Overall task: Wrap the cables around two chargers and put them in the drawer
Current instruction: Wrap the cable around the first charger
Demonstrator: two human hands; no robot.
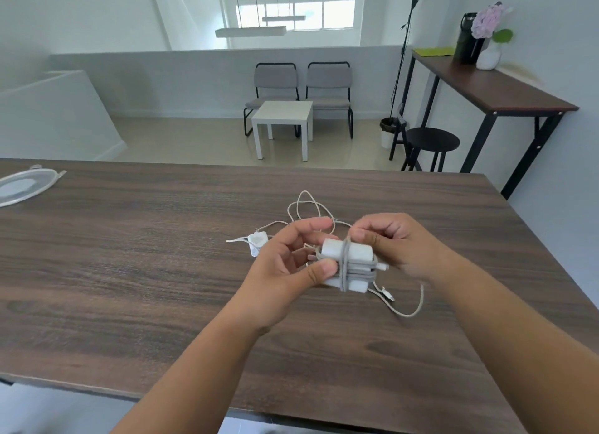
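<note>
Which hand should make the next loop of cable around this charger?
The right hand, probably. It pinches the gray cable at the top of the charger, while the left hand grips the charger's end and steadies it.

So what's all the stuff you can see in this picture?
wrapped charger: one, white with grey cable wound round it, held above the table
second charger: one, white, lying on the table left of the hands
loose cable: white, looped on the table behind the hands
table: one, dark wood, in front
clear round lid: one, far left on the table
chairs: two, grey, by the back wall
small table: one, white, before the chairs
stool: one, black, right
side table: one, brown, right wall
flowers: pink, in a white vase on the side table
left hand: holds the wrapped charger
right hand: pinches the cable
</note>
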